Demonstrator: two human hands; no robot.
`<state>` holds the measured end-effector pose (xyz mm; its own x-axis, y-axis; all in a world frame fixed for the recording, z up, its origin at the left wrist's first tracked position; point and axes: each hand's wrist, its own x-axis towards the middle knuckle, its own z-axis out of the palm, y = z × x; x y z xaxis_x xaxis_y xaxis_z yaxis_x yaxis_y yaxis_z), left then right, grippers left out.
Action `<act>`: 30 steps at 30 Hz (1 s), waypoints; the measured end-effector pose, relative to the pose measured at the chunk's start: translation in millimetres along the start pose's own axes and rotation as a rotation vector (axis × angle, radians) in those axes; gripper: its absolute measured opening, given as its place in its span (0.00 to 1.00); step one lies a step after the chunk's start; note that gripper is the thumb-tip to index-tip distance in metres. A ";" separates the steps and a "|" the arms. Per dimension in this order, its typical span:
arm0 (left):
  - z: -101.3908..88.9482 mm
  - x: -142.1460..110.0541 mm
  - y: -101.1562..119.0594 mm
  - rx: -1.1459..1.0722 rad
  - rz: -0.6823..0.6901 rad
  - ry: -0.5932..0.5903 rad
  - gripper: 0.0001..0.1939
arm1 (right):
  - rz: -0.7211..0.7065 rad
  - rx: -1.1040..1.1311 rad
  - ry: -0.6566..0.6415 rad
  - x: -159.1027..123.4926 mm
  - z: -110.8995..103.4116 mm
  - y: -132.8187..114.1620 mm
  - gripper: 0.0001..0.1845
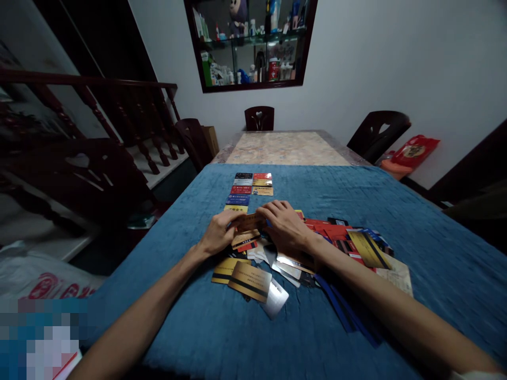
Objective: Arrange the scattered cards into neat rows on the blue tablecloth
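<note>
My left hand [219,232] and my right hand [285,226] come together above a heap of cards, their fingers closed on opposite ends of a brownish-gold card [248,221]. Whether a single card or a few are between them I cannot tell. Below it lie more gold cards [244,240]. Nearer to me are a gold card with a dark stripe [250,279] and a silver card [276,298]. Just beyond my left hand, cards sit in neat rows, among them a blue card [238,199], a red card [241,189] and a partly covered yellow card [236,209].
Under my right forearm the heap continues with red cards [328,229], blue strips [336,303] and a gold card [368,249]. A blue cloth [178,295] covers the near table; the bare patterned top [285,148] lies beyond. Dark chairs [378,132] stand around it.
</note>
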<state>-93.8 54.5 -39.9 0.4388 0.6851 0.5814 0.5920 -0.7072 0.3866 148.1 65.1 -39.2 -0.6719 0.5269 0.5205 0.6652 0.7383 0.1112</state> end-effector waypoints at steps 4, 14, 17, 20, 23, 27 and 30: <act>-0.7 1.1 0.7 -0.013 -0.015 -0.006 0.23 | -0.005 -0.047 0.056 -0.7 -1.5 -1.5 0.15; 1.2 4.0 -0.5 -0.053 -0.035 0.035 0.18 | -0.003 -0.066 0.041 -1.4 -4.1 -1.1 0.20; 3.2 5.7 -1.0 -0.054 -0.037 0.052 0.15 | 0.012 -0.049 0.024 -0.9 -6.6 -0.6 0.21; 4.9 7.9 -2.0 -0.038 -0.022 0.070 0.14 | 0.011 -0.027 0.025 -0.4 -9.2 1.6 0.23; 7.1 10.6 -3.1 0.011 -0.009 0.085 0.14 | -0.002 -0.032 0.032 0.6 -10.8 5.3 0.22; 10.3 14.1 -4.3 0.067 0.010 0.086 0.15 | -0.012 -0.089 0.039 1.9 -11.4 11.4 0.18; 10.5 16.3 -3.1 0.090 0.040 0.056 0.15 | -0.010 -0.123 0.052 2.1 -10.9 16.1 0.17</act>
<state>-81.5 69.6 -39.2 0.4263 0.6443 0.6349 0.6341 -0.7134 0.2982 160.9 73.5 -27.1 -0.6628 0.4951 0.5618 0.6957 0.6846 0.2174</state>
